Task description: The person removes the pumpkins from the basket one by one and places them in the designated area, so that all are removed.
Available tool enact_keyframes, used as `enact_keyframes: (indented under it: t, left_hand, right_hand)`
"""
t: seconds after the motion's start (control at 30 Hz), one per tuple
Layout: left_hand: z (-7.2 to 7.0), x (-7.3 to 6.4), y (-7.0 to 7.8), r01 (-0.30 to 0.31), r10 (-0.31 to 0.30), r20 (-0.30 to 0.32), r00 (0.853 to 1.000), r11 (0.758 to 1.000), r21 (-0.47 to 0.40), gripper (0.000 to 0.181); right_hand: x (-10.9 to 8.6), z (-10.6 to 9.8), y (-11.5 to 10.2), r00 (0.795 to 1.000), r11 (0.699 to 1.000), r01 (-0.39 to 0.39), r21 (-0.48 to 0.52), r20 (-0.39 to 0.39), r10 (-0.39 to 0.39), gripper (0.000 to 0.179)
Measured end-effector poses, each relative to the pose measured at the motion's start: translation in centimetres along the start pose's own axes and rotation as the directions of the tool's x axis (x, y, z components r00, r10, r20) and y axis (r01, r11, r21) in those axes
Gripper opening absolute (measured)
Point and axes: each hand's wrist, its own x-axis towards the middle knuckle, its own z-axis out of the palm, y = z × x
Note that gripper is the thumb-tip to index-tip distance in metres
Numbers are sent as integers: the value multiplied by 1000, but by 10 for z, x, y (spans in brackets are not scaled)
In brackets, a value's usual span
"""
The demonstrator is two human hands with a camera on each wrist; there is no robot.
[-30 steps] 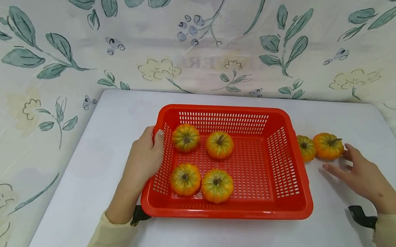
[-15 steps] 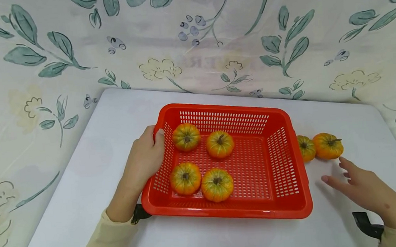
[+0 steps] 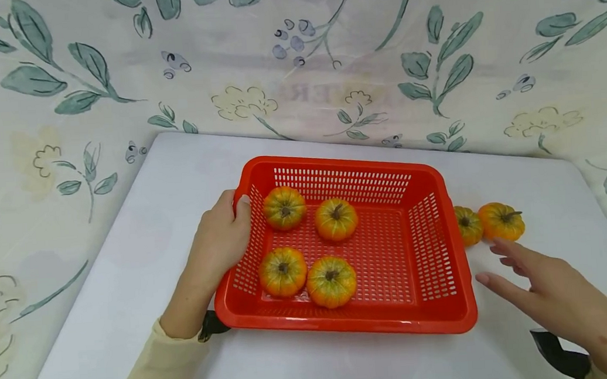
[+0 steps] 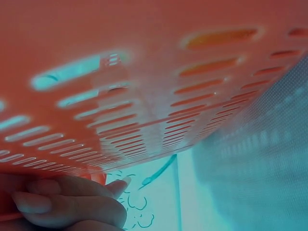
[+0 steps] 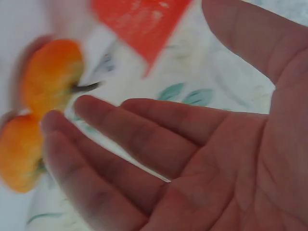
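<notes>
A red plastic basket [image 3: 345, 327] with slotted walls is held by its left end in my left hand [image 3: 221, 236], thumb over the rim. The left wrist view shows curled fingers [image 4: 72, 199] under the basket's wall. Inside, toward the left, lie several small orange pumpkins [image 3: 332, 281]. Two more pumpkins sit on the table just past the basket's right wall: one orange pumpkin [image 3: 501, 221] and one partly hidden pumpkin [image 3: 468, 225]. My right hand [image 3: 549, 295] hovers near the basket's right front corner, in front of those two, holding nothing, with fingers relaxed and thumb apart.
A white table [image 3: 143, 236] bears everything. Behind and to the left hangs a pale floral cloth [image 3: 325, 53]. Black straps [image 3: 558, 354] circle both wrists.
My right hand has drawn back from the outer orange pumpkin, then shifted left toward the basket's right side. The left hand and basket have hardly moved.
</notes>
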Motion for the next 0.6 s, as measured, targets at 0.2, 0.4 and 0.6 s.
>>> enact_keyframes:
  t: [0.2,0.4,0.6]
  left_hand:
    - [-1,0,-1,11,-11,4,1000,1000,-2,49]
    - [0,-1,-2,10,-10,-2,1000,1000,-4,49]
    - [-1,-1,-1,2,-2,-1,1000,1000,-17,48]
  right_hand:
    - [-15,-10,-39,981,990,135,-48,-136,-141,93]
    - [-27,-12,-68,938,955,267,-132,-193,-289,87]
    - [-27,-18,-94,905,902,366,-230,-136,-403,84]
